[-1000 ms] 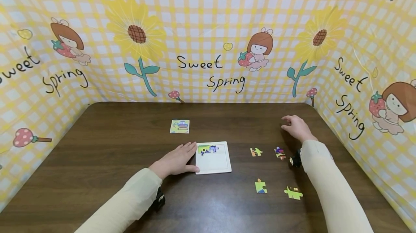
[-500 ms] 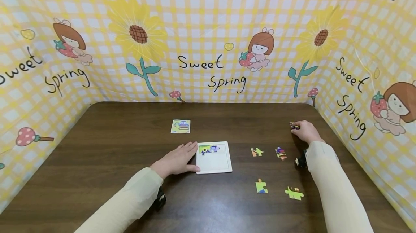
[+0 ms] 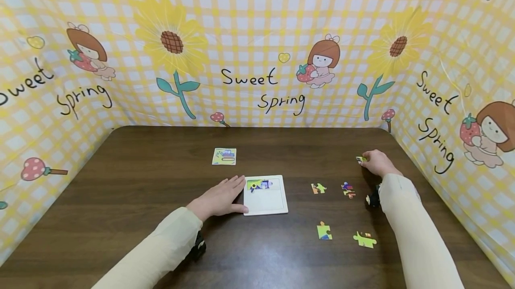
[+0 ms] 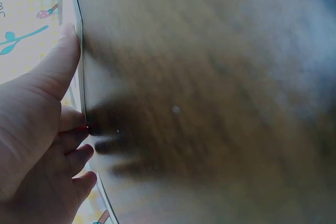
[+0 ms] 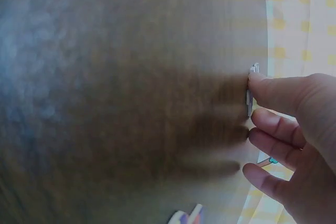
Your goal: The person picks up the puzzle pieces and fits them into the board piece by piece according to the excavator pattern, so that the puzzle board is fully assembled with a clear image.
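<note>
In the head view, my left hand (image 3: 218,197) rests against the left side of a white square puzzle tray (image 3: 266,203). Its fingers lie fairly straight at the top left corner, and the thumb touches the lower left one. Joined green and purple pieces (image 3: 259,185) fill the upper left of the tray. At the far right, my right hand (image 3: 378,163) pinches a small jigsaw puzzle piece (image 3: 360,159) with green on it, low over the table. The right wrist view shows this jigsaw piece (image 5: 254,68) edge-on at the thumb; the fingers partly cover it.
Two loose pieces, one orange and green (image 3: 319,188) and one purple and red (image 3: 348,189), lie right of the tray. Nearer are two greenish pieces (image 3: 324,231) (image 3: 365,240). A square picture card (image 3: 224,156) lies behind the tray. Patterned cloth (image 3: 249,47) surrounds the table.
My right hand has moved slightly right, come down and taken hold of a jigsaw piece; the piece's visible part has turned from dark to green. My left hand stays at the tray.
</note>
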### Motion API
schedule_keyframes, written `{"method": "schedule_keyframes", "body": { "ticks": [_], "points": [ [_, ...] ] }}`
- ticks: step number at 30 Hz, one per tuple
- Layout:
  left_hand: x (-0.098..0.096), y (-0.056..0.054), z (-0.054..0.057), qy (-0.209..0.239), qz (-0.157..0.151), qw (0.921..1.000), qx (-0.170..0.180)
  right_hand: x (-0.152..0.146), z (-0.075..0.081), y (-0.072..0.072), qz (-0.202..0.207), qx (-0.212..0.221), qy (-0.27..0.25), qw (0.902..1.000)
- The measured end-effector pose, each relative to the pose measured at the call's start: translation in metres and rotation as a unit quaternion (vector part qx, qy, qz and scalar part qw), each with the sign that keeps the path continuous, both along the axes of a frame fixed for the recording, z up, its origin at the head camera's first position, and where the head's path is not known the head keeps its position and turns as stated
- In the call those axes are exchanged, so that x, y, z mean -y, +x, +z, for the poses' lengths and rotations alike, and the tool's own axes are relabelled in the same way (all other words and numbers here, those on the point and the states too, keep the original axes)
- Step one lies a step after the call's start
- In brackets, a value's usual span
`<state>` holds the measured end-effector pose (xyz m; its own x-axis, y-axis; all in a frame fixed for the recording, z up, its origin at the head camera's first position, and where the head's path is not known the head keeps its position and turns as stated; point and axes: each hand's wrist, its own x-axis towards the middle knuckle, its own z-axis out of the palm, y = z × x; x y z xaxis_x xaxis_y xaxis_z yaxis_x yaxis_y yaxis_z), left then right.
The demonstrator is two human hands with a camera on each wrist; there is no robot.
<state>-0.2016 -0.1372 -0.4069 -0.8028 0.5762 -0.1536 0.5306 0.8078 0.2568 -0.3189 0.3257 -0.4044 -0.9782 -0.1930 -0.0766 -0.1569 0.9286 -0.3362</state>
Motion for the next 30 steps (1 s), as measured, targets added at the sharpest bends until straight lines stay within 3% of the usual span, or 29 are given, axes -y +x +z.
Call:
{"method": "schedule_keyframes", "body": {
  "ticks": [10,14,20,30],
  "points": [
    [-0.001,-0.001,0.001,-0.001,0.0,1.0,0.002,0.004,0.005,0.004,-0.03,-0.02,-0.044,0.9984],
    [-0.001,-0.001,0.001,0.0,-0.002,1.0,0.0,0.012,0.01,0.005,-0.022,-0.032,-0.082,0.9959],
    [0.0,-0.001,0.001,-0.006,0.004,1.0,0.003,0.034,0.018,0.008,-0.014,-0.017,-0.159,0.9871],
    [0.0,-0.002,-0.001,-0.013,0.009,0.9999,0.002,0.098,0.024,0.019,0.056,0.025,-0.254,0.9653]
  ]
}}
